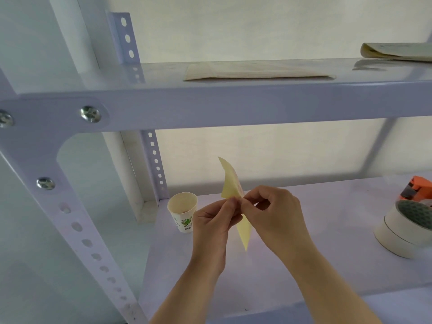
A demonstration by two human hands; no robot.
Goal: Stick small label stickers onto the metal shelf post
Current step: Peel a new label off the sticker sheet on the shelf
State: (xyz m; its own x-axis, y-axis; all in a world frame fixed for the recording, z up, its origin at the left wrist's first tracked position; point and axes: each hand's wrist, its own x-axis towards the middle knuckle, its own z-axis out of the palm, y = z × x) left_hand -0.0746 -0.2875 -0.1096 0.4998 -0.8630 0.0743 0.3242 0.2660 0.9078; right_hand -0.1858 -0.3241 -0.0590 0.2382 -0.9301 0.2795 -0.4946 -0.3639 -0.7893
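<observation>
Head view. Pale wall behind a white metal shelving unit; lower shelf (pixel 304 265) fills the bottom half of the frame, upper shelf (pixel 233 99) crosses the middle.

Front shelf post (pixel 77 228), perforated, running down the left of the frame toward bottom centre, bolted with three screws. Rear post (pixel 155 164) left of centre.

Sticker sheet (pixel 231 183), pale yellow, held nearly edge-on at frame centre above the lower shelf, well apart from the front post. Left hand (pixel 214 220) pinched shut on the sheet's near face; right hand (pixel 272 211) pinched on its opposite edge, thumb and forefinger together.

Paper cup (pixel 182 210) upright, just left of the left hand. Tape rolls (pixel 404 232), stacked, at right edge. Orange tool (pixel 417 188) behind them, partly cut off. Flat paper (pixel 257 71) and folded sheets (pixel 395 51) on the upper shelf.
</observation>
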